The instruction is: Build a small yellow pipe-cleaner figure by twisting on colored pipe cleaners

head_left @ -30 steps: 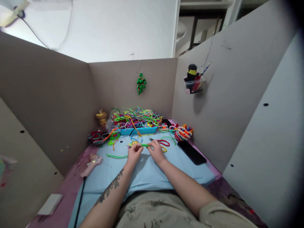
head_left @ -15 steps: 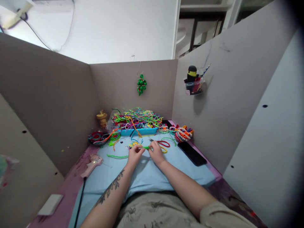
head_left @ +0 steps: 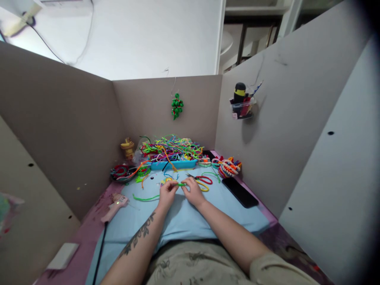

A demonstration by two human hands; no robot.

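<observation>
Pipe cleaner [head_left: 181, 184], green, short, stretched between both hands over the blue mat [head_left: 184, 221], long axis running left to right across the body, roughly level. Left hand [head_left: 166, 194] at one end, right hand [head_left: 191, 192] at the other, both equally close, each pinching its own end. Fingertips of both hands closed down tight on the green stem, thumb against forefinger, remaining fingers curled loosely under; no gap visible between the pinching fingers, though too small in the head view to tell exactly how much stem lies inside each grip. Hands close together, only a short green stretch showing between them, held just above the mat or resting on it — cannot tell which.

Just beyond the right hand, red-handled scissors [head_left: 202, 180] lying on the mat, with a yellow loop of stem beside them. To the left of the left hand, a second green stem [head_left: 145, 197] lying loose on the mat. Further back, a blue tray [head_left: 173, 164] heaped with tangled stems in many colours, against the back wall of the cardboard booth. Black phone [head_left: 240, 192] flat on the mat's right edge, well apart from the hands. Pink glue gun [head_left: 115, 207] off the mat's left edge, cord trailing toward the body. Green ornament [head_left: 177, 106] hanging on the back wall.
</observation>
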